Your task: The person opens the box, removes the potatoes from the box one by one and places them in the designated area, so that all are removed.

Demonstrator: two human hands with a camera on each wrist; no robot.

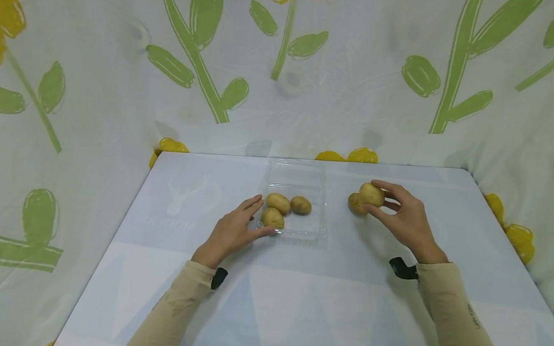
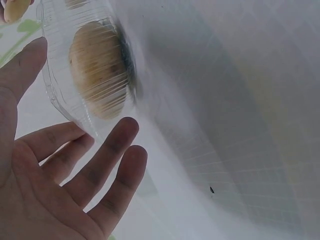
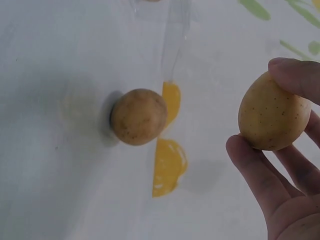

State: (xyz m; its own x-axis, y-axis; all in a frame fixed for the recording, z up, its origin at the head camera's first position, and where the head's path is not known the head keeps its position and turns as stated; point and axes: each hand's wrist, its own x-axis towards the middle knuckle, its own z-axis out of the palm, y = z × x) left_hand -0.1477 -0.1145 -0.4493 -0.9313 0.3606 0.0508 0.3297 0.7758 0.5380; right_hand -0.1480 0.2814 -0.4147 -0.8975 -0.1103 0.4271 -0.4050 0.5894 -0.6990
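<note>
Between thumb and fingertips of the right grip (image 1: 406, 220), a pale yellow potato (image 1: 372, 194) is pinched, raised above the tabletop (image 1: 325, 305). A second potato (image 1: 354, 204) is seen lying on the surface just beside it. The left grip (image 1: 234, 231) is held with fingers spread at the near left corner of a clear plastic container (image 1: 307, 223); how firmly its wall is touched cannot be told. Three potatoes (image 1: 278, 203) are gathered inside, and the container's lid (image 1: 297, 172) is folded back toward the far edge. The tabletop is patterned in white with pale blue triangles, and a faint antlered emblem (image 1: 178, 198) is printed at its left. The space is enclosed at the back and both sides by white fabric (image 1: 353, 55), on which green stems, leaves and yellow flowers are printed. Both forearms are covered by beige sleeves (image 1: 455, 314).
</note>
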